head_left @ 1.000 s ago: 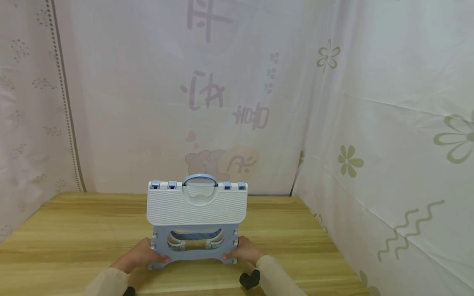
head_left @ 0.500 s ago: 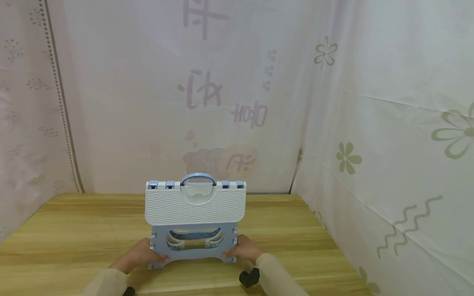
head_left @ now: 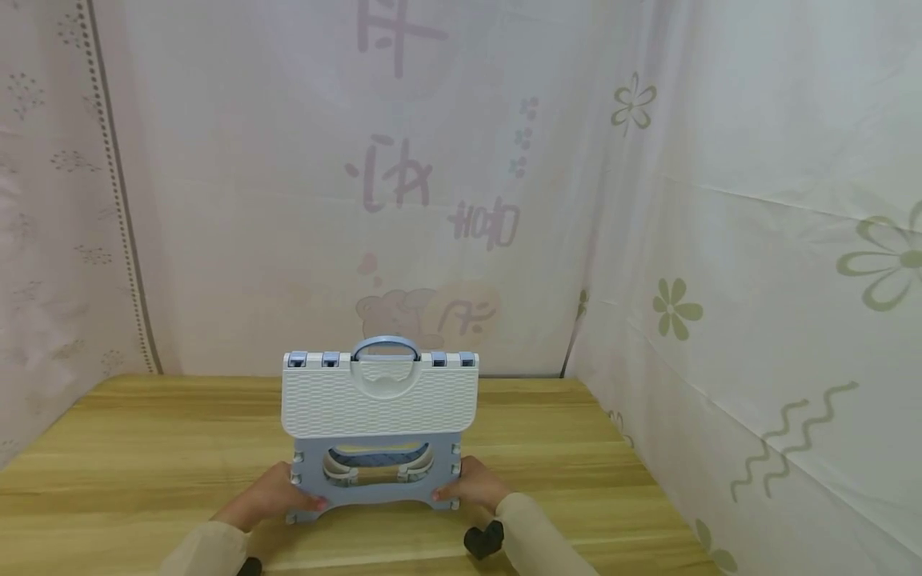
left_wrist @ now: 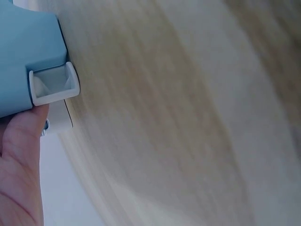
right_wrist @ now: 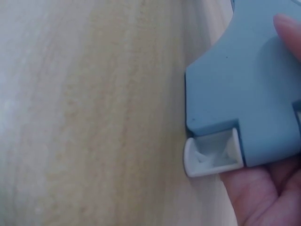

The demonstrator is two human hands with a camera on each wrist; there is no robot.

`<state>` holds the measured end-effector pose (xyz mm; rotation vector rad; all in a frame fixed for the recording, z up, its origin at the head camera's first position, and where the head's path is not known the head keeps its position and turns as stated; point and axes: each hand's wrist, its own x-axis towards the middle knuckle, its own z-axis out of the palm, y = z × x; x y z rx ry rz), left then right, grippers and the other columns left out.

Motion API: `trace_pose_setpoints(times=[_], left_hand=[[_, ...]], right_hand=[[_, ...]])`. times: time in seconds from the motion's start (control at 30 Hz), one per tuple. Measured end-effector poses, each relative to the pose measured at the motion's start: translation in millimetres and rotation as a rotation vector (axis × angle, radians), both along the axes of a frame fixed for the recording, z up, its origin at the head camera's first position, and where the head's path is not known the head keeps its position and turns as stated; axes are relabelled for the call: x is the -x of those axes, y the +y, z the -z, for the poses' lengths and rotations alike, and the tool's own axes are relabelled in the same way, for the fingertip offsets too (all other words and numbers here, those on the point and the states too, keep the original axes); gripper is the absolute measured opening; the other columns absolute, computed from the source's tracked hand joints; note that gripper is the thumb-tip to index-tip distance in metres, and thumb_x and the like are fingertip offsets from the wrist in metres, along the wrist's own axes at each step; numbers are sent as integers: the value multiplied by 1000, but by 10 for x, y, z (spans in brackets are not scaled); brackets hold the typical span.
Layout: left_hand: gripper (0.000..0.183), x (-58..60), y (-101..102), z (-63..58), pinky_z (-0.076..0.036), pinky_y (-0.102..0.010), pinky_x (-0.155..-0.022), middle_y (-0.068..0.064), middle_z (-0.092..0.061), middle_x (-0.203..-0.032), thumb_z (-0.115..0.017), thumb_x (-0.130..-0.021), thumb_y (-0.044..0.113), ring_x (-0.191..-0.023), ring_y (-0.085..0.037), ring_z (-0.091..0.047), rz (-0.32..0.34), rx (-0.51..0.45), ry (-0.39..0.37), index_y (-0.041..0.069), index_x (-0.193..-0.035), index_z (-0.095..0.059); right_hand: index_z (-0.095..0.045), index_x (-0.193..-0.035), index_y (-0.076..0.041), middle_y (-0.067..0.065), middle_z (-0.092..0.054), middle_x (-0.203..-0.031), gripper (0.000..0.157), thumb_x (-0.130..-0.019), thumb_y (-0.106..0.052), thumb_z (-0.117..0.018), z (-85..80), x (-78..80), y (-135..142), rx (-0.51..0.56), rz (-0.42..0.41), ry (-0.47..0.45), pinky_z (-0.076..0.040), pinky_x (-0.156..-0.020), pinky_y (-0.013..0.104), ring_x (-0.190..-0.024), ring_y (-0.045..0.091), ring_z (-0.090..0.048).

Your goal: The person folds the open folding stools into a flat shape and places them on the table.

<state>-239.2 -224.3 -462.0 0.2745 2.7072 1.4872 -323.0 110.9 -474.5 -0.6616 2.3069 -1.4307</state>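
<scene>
A folding step stool [head_left: 380, 404] stands on the table, its textured white top panel tilted toward me above blue-grey legs. A blue carry handle arches over its upper edge. My left hand [head_left: 277, 492] grips the left leg's side, thumb across the front. On the opposite side my right hand [head_left: 479, 484] holds the right leg the same way. In the left wrist view, fingers [left_wrist: 21, 136] lie under a white foot piece of the stool [left_wrist: 33, 42]. The right wrist view has a thumb tip on the blue leg [right_wrist: 249, 84] and fingers behind it.
The wood-grain table [head_left: 547, 456] reaches out on both sides of the stool. Pale printed curtains [head_left: 252, 200] hang behind the table and along its left and right. A black heart-shaped piece [head_left: 484, 540] sits at the right sleeve.
The whole view has shifted slightly from a second ago. Both hands keep the same hold, and the stool stands as before.
</scene>
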Motion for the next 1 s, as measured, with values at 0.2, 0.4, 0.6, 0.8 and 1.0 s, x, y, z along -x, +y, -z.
trace_pose_setpoints(times=[0.2, 0.4, 0.6, 0.8, 1.0], left_hand=[[40, -5, 9, -2, -49, -48, -82, -22, -68, -96, -83, -70, 8, -88, -31, -63, 24, -8, -1, -12, -99, -64], [37, 10, 24, -6, -50, -44, -79, -20, -69, -93, -82, -70, 6, -86, -28, -63, 5, -6, 8, -12, -97, -64], [36, 25, 14, 5, -51, -41, -77, -19, -69, -93, -82, -70, 6, -84, -25, -62, 2, 2, 13, -12, -96, -64], [37, 30, 11, 9, -50, -41, -78, -19, -69, -94, -82, -70, 6, -84, -24, -62, 6, 0, 9, -12, -96, -64], [38, 58, -21, 66, -49, -40, -77, -15, -69, -92, -84, -69, 11, -83, -22, -61, -8, -9, 11, -9, -95, -65]], right_hand=[[-66, -109, 7, 16, -70, -104, 40, -72, -2, -76, -5, -18, 18, -6, 5, -2, -47, -92, 46, -97, 27, -65], [-65, -109, 8, 18, -69, -104, 39, -72, 1, -75, 13, -11, 24, 5, 5, 8, -49, -90, 44, -96, 28, -65], [-65, -110, 8, 19, -69, -105, 38, -73, 1, -74, -6, -13, 15, -8, 7, 22, -48, -90, 45, -96, 29, -65], [-64, -111, 8, 19, -69, -106, 40, -73, 1, -74, -29, -23, 19, -11, 6, 28, -48, -91, 46, -97, 29, -65], [-64, -114, 7, 19, -68, -108, 42, -73, 1, -74, -31, -31, 0, -11, 1, 16, -47, -92, 48, -100, 30, -64]])
